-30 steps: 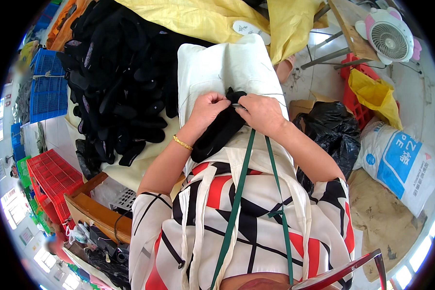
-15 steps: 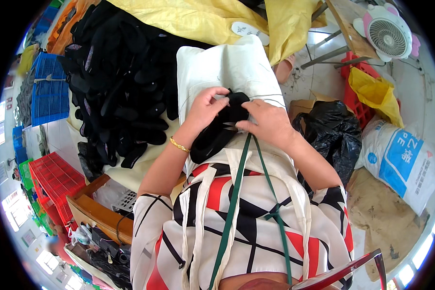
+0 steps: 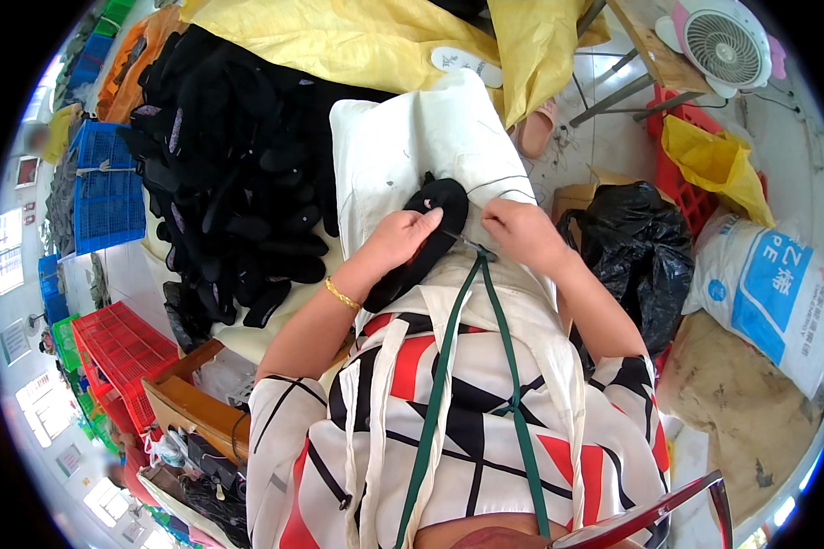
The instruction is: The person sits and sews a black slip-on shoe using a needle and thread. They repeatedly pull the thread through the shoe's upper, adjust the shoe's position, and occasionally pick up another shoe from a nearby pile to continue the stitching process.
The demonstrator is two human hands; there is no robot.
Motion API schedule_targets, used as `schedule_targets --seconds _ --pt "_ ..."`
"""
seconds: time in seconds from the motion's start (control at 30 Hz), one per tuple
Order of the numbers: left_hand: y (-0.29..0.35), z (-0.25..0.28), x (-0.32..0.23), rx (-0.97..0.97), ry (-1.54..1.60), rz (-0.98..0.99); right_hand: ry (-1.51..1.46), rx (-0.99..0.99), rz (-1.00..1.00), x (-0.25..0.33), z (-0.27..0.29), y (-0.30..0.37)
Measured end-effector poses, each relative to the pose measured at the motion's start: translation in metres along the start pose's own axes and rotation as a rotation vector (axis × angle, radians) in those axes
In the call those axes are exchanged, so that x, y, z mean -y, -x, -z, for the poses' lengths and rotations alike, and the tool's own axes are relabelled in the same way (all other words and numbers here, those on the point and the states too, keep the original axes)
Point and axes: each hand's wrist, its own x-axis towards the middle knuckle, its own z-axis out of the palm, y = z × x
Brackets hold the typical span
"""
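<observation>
A black cloth shoe (image 3: 447,198) lies slanted over the white cloth (image 3: 384,137) on my lap. My left hand (image 3: 401,240) is closed round its side, with the thumb pressed on top. Right of the shoe, my right hand (image 3: 525,236) is curled with fingertips pinched together; what sits between them is too small to make out. Thin dark thread (image 3: 499,186) runs across the white cloth from near the shoe. Small metal snips (image 3: 471,243) hang from a green cord (image 3: 438,403) round my neck and lie between my hands, their tips by the shoe.
A large heap of black shoes (image 3: 238,165) lies at the left. Blue (image 3: 110,188) and red crates (image 3: 124,352) stand beyond it, near a wooden drawer (image 3: 192,403). At right are a black plastic bag (image 3: 624,242), a white sack (image 3: 751,284) and a fan (image 3: 725,50).
My right hand has come away from the shoe to the right and curled up. My left hand has moved lower, over the shoe's side. More of the shoe's rounded end shows.
</observation>
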Motion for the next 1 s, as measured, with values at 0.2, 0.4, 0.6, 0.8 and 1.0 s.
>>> schedule_targets --seconds 0.2,0.4,0.6,0.8,1.0 --pt "0.005 -0.007 0.005 0.007 0.379 -0.078 -0.845 -0.137 -0.310 -0.010 0.052 0.006" --pt "0.015 0.017 -0.012 -0.174 0.137 -0.357 -0.398 -0.351 0.125 0.015 0.038 -0.007" --pt "0.062 0.012 -0.034 -0.358 -0.210 -0.615 0.301 -0.418 0.597 0.077 0.008 -0.021" --pt "0.067 0.022 -0.016 -0.401 -0.226 -0.578 0.330 -0.226 0.918 0.099 0.004 -0.006" --pt "0.079 0.030 -0.011 -0.311 -0.144 -0.615 -0.116 -0.363 0.303 0.094 0.017 -0.013"
